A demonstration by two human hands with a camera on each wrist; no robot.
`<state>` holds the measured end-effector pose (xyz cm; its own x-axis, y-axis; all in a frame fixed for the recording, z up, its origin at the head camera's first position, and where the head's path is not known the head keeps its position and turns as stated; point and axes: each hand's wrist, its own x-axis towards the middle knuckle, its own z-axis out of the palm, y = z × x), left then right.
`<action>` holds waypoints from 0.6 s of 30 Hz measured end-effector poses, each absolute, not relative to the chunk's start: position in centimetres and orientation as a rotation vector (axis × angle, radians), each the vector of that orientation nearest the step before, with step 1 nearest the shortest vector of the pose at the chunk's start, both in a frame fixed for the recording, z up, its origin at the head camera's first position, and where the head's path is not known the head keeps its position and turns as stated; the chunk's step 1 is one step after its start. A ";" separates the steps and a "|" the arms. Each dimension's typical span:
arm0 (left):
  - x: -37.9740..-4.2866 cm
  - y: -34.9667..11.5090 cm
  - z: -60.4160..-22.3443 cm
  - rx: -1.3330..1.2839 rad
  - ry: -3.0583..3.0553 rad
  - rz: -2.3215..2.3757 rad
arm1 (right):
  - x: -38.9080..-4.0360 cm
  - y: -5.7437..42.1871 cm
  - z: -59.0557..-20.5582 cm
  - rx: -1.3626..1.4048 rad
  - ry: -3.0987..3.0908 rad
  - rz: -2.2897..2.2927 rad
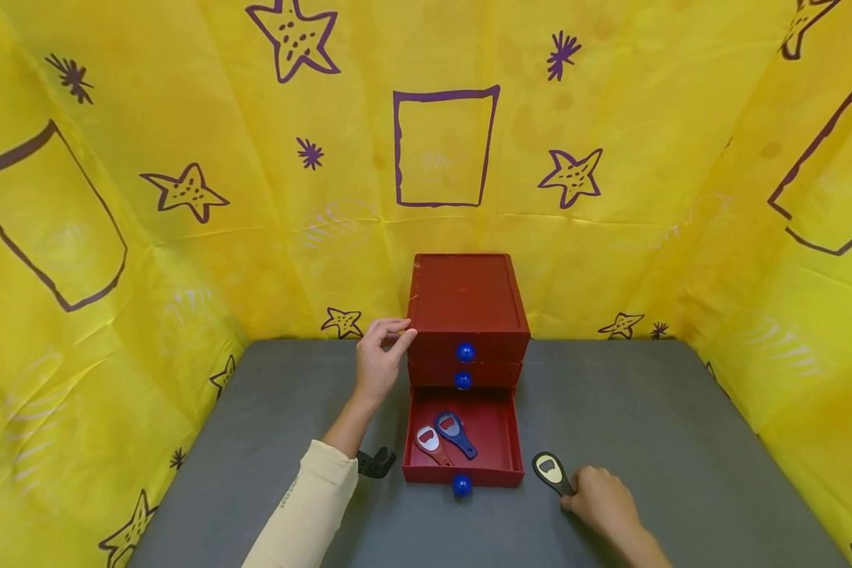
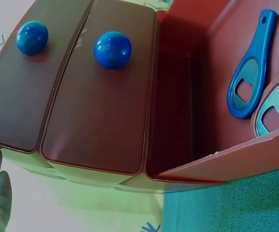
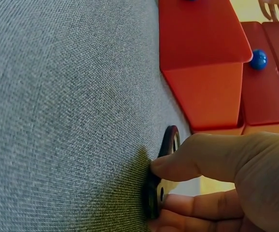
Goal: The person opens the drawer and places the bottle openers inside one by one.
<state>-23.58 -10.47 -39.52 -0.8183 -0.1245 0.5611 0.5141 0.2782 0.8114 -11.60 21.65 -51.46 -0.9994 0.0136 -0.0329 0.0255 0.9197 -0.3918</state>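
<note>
A red three-drawer chest [image 1: 468, 292] with blue knobs stands at the back of the table, its bottom drawer [image 1: 500, 434] pulled out. Inside that drawer lie a blue bottle opener [image 1: 461, 440] and a red bottle opener [image 1: 431, 446], side by side. My left hand [image 1: 379, 363] touches the chest's upper left front corner with its fingertips. To the right of the drawer, my right hand [image 1: 603, 498] pinches a black bottle opener [image 1: 550, 472] by its handle end, thumb on one side and fingers on the other. In the right wrist view this opener [image 3: 168, 145] is close to the table surface.
A black clip-like object [image 1: 376, 463] is beside my left forearm, left of the drawer; part of it is hidden. Yellow cloth [image 1: 454, 229] with purple drawings hangs behind and on both sides of the grey table [image 1: 610, 394].
</note>
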 end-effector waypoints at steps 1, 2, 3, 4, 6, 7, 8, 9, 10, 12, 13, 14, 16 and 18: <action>-23.6 -10.4 -39.5 -0.349 -2.021 -1.584 | -11.6 21.7 -51.5 0.032 3.048 -0.627; -23.6 -10.4 -39.5 -0.348 -2.018 -1.586 | -11.6 21.7 -51.5 0.031 3.048 -0.632; -23.6 -10.4 -39.5 -0.348 -2.014 -1.590 | -11.7 21.8 -51.6 0.034 3.043 -0.639; -23.6 -10.4 -39.5 -0.347 -2.011 -1.591 | -11.7 21.8 -51.6 0.037 3.038 -0.647; -23.6 -10.4 -39.5 -0.344 -2.006 -1.590 | -11.7 21.8 -51.7 0.042 3.027 -0.663; -23.6 -10.4 -39.5 -0.344 -2.003 -1.589 | -11.8 21.8 -51.6 0.044 3.020 -0.672; -23.6 -10.4 -39.5 -0.342 -2.000 -1.588 | -11.8 21.8 -51.6 0.044 3.013 -0.682; -23.6 -10.4 -39.5 -0.342 -1.997 -1.588 | -11.9 21.8 -51.5 0.044 3.007 -0.691; -23.6 -10.4 -39.5 -0.340 -1.995 -1.588 | -11.9 21.8 -51.5 0.041 3.005 -0.700; -23.6 -10.4 -39.5 -0.338 -1.994 -1.593 | -12.0 21.8 -51.3 0.037 3.007 -0.711; -23.6 -10.4 -39.5 -0.335 -1.996 -1.595 | -12.0 21.9 -51.2 0.030 3.012 -0.718; -23.6 -10.4 -39.5 -0.332 -1.999 -1.596 | -12.1 21.9 -51.0 0.030 3.016 -0.721; -23.6 -10.4 -39.5 -0.331 -2.002 -1.600 | -12.2 22.0 -50.7 0.032 3.026 -0.723; -23.6 -10.4 -39.6 -0.332 -2.006 -1.601 | -12.3 22.0 -50.3 0.030 3.031 -0.725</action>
<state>-23.59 -10.37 -39.56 -0.8202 -0.1411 0.5544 0.5093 0.2610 0.8200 -12.27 22.02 -50.31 -0.9995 0.0128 -0.0290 0.0246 0.8917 -0.4520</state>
